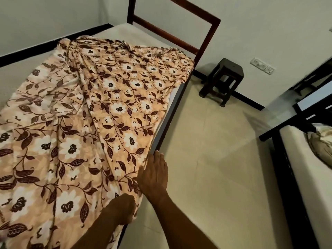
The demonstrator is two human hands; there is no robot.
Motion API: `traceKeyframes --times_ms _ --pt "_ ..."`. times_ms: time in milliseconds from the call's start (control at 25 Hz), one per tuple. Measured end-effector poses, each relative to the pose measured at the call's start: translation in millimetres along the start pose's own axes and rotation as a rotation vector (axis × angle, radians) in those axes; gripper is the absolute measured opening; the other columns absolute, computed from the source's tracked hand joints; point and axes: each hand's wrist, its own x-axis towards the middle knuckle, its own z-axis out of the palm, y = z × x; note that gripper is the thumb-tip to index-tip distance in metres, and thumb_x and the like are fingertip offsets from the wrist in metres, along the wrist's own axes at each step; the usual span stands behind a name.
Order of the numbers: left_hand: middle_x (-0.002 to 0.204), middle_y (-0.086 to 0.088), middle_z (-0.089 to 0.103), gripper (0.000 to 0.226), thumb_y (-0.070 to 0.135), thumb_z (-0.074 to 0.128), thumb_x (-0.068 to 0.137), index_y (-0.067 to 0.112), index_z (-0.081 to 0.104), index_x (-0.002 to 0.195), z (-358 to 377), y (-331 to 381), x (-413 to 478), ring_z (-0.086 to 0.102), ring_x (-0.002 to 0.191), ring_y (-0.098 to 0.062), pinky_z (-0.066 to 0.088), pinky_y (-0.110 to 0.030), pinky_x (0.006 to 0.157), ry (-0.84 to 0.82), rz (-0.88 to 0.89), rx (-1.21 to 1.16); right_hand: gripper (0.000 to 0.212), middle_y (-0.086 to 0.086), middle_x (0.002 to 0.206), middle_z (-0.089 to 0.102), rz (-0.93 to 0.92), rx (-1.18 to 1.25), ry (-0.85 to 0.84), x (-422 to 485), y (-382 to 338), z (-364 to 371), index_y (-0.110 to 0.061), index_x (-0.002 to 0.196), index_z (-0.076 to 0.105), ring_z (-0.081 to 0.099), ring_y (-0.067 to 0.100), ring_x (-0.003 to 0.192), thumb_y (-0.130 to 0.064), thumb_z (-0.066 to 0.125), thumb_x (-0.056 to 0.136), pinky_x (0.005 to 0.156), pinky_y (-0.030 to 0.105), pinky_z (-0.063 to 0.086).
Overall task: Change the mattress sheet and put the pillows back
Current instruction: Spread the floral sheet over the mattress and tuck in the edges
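Peach floral sheet lies bunched and partly spread over the cream mattress of the wooden bed. At its near edge the left hand has a clenched grip on the fabric, while the right hand presses flat beside it, fingers straight, grip released.

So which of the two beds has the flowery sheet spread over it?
The near bed, the one both hands are working on: the floral sheet is draped across its mattress. The other bed at the right shows a bare mattress with only a pillow.

The sheet lies on the mattress, both hands at its right edge, a stool beyond by the wall.
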Motion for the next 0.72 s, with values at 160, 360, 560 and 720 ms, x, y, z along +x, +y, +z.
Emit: traceKeyframes --times_ms 160,360,560,720 --pt "0.067 0.017 0.061 0.013 0.019 0.081 0.089 0.006 0.076 0.09 -6.7 1.1 2.5 0.058 0.056 0.003 0.046 -0.008 0.057 -0.161 0.089 -0.202 0.068 0.015 0.171 0.021 0.018 0.006 0.001 -1.5 -0.9 5.3 -0.015 0.163 0.023 0.016 0.033 0.159 -0.042 0.038 0.103 0.13 0.048 0.015" --pt "0.092 0.012 0.061 0.007 0.022 0.062 0.098 0.021 0.068 0.101 33.6 -7.0 -7.2 0.062 0.096 -0.015 0.044 -0.02 0.075 -0.029 0.133 -0.041 0.068 0.014 0.158 0.043 0.084 0.034 -0.044 -12.7 4.6 34.2 -0.013 0.155 0.036 0.037 0.033 0.146 -0.045 0.04 0.095 0.122 0.049 0.032" --pt "0.1 0.004 0.066 0.014 0.036 0.055 0.098 0.027 0.066 0.101 46.7 -33.9 -23.7 0.065 0.09 -0.017 0.054 -0.033 0.078 0.453 -0.024 -0.069 0.049 0.011 0.14 0.056 0.188 0.146 -0.193 -31.5 9.3 66.2 -0.014 0.143 0.049 0.053 0.032 0.131 -0.041 0.043 0.101 0.108 0.044 0.044" --pt "0.105 0.003 0.063 0.02 0.041 0.054 0.1 0.025 0.063 0.11 37.6 -50.4 -28.1 0.064 0.097 -0.019 0.051 -0.036 0.082 0.514 -0.017 -0.011 0.037 0.013 0.133 0.066 0.452 0.532 -0.168 -30.1 16.0 91.5 -0.014 0.131 0.059 0.062 0.035 0.123 -0.034 0.049 0.102 0.1 0.04 0.051"
